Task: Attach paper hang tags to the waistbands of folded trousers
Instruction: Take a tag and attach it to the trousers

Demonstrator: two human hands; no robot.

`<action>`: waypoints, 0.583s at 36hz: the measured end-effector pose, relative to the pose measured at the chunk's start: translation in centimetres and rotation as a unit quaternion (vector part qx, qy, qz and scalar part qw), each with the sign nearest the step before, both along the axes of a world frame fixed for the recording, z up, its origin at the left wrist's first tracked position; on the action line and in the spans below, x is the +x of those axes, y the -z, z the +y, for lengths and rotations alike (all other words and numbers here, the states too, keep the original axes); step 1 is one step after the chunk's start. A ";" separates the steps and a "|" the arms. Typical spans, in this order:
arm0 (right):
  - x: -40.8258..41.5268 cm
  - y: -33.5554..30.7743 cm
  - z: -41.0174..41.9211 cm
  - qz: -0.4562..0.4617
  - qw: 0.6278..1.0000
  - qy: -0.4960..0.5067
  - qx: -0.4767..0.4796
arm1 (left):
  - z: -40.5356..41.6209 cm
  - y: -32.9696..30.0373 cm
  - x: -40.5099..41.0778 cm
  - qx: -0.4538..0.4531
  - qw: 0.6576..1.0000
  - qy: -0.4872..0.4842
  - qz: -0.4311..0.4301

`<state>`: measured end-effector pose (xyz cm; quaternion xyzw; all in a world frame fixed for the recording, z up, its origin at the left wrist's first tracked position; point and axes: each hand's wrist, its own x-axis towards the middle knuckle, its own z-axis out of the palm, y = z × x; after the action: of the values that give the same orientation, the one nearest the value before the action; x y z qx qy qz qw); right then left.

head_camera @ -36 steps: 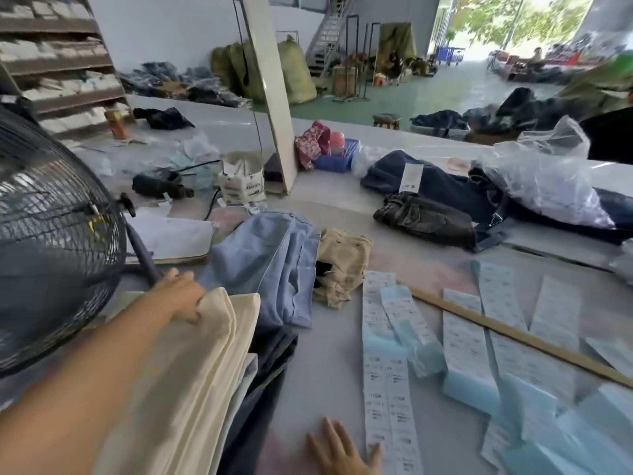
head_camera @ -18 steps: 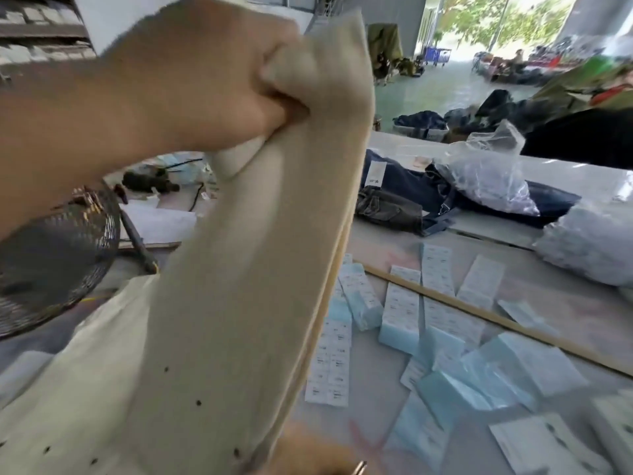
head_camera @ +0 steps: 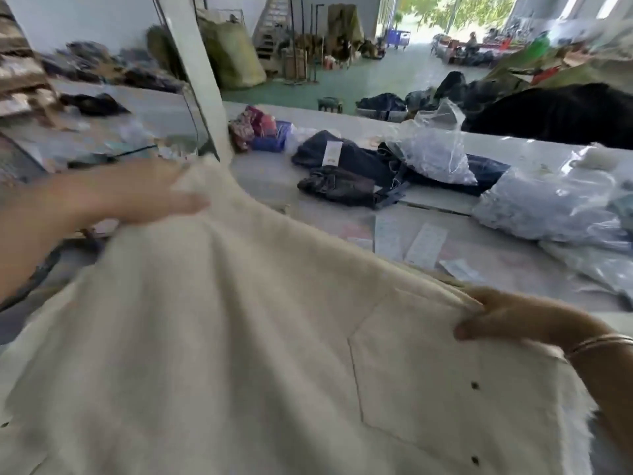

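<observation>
1. The step in hand looks like laying out a pair of cream trousers [head_camera: 239, 337] so the waistband can be reached; no tag is on them yet, as far as can be seen.
2. The right hand [head_camera: 503, 320] pinches the upper edge of the cloth, thumb on the near face and fingers curled behind.
3. The left hand [head_camera: 137, 197] holds the other end of that edge. Its thumb lies across the cloth; blur hides the fingers, so how tightly they close I cannot tell.
4. The trousers hang spread between both hands, above the near part of the table [head_camera: 274, 180].
5. Next, I judge, they must be set down flat and a tag picked up.
6. The cloth is matte, soft and creased, with a stitched patch pocket and dark rivets.
7. Paper tags [head_camera: 424, 245], thin pale printed strips, lie flat on the table beyond the cloth.
8. Dark jeans [head_camera: 346, 166] and crinkly clear plastic bags [head_camera: 435, 149] sit toward the far edge.
</observation>
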<state>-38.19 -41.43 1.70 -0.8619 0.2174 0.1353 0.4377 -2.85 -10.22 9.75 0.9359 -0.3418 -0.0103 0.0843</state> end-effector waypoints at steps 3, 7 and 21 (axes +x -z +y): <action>1.8 4.3 -0.8 0.117 0.986 -0.036 -0.114 | 0.7 9.6 -2.6 0.041 0.992 0.011 0.120; 1.8 12.7 -0.8 0.142 0.970 -0.003 -0.198 | 0.1 21.0 -4.0 0.075 0.981 -0.100 0.145; -12.0 23.6 1.8 0.185 0.874 0.448 -0.023 | -7.4 36.9 -20.7 0.169 0.969 0.083 0.160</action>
<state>-50.15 -39.60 -21.86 -0.6411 0.6606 0.0770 0.3830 -23.59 -17.62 -27.15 0.8911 -0.3936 -0.2247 -0.0223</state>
